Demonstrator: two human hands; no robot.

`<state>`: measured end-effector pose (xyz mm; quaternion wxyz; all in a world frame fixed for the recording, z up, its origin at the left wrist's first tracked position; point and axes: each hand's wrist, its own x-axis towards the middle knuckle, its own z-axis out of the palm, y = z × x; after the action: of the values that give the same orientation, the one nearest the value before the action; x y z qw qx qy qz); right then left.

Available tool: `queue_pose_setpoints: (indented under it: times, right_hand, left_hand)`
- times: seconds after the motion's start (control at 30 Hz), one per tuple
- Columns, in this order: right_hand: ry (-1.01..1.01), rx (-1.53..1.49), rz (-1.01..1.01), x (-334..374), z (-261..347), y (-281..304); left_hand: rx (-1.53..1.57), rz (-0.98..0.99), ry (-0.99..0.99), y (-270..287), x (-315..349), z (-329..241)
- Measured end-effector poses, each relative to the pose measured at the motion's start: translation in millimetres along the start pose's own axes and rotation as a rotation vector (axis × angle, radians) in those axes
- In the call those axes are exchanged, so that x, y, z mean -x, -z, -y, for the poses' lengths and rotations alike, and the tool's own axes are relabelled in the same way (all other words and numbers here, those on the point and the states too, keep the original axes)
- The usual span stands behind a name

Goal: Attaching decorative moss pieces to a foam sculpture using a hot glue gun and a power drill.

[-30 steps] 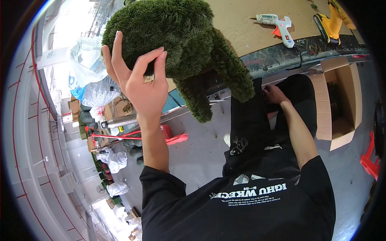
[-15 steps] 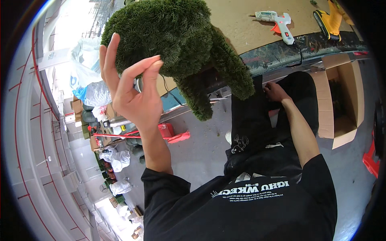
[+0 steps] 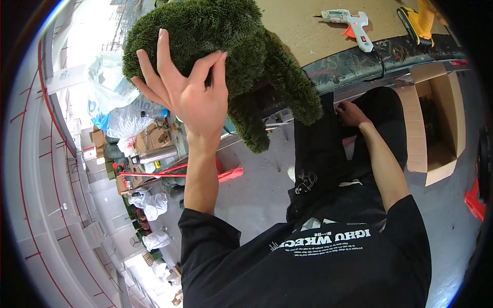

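Right hand (image 3: 352,114): at the lap, fingers mostly hidden, grip cannot be told. Left hand (image 3: 200,95): higher and further right than half a second ago, now before the shaggy green form (image 3: 244,59), so work centres there; thumb and forefinger pressed together, others spread; contents, contact unclear. Form: overhanging the table (image 3: 292,33) edge. Beyond: white glue gun (image 3: 354,25), lying unheld.

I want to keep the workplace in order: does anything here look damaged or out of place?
The long dark table edge looks scuffed and stained, unlike the plainer flat tan tabletop. The bushy green artificial-grass figure shows no visible damage.
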<state>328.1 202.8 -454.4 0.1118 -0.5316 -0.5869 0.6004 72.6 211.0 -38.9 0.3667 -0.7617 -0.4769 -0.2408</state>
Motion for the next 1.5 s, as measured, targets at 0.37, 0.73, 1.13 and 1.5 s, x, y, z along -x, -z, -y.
queue_pose_setpoints:
  times: [0.37,0.73,1.13,1.5]
  right_hand:
    - [0.049,0.055,-0.015,-3.2,3.5,-1.4]
    - [0.044,0.022,-0.04,9.2,14.0,0.2]
    - [0.011,0.034,-0.021,13.9,12.2,2.1]
    - [0.06,0.275,-0.087,13.0,6.3,-2.3]
  left_hand:
    - [0.412,-0.247,0.642,86.2,35.9,29.7]
    - [0.951,-0.332,0.577,82.5,43.9,36.2]
    - [1.141,0.802,0.069,67.7,70.0,-52.7]
    - [0.196,0.136,0.096,62.7,-53.1,35.9]
